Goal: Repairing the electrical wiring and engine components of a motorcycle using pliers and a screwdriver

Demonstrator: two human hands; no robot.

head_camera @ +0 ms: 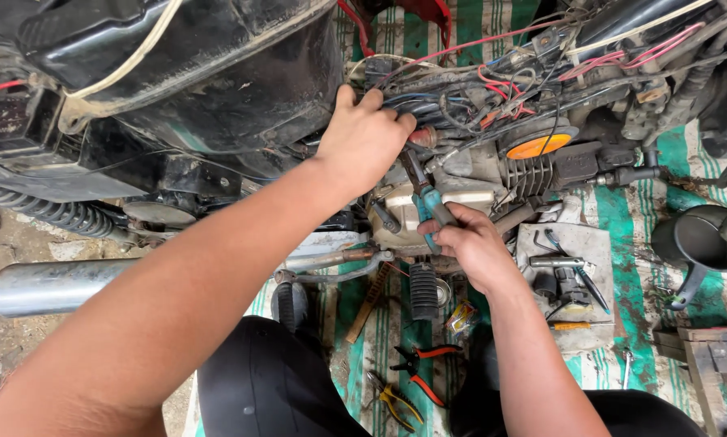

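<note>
My left hand reaches up into the motorcycle's frame and presses on a bundle of red, black and blue wires beside the engine. My right hand grips the teal handles of a pair of pliers, whose jaws point up toward a small fitting just under the left hand's fingers. The engine sits between both hands, with an orange round cap to its right. What the left fingertips hold is hidden behind the wires.
A chrome exhaust pipe runs along the left. On the green striped mat lie red-handled pliers, yellow-handled pliers, a cloth with sockets and wrenches and a black funnel. My knees are below.
</note>
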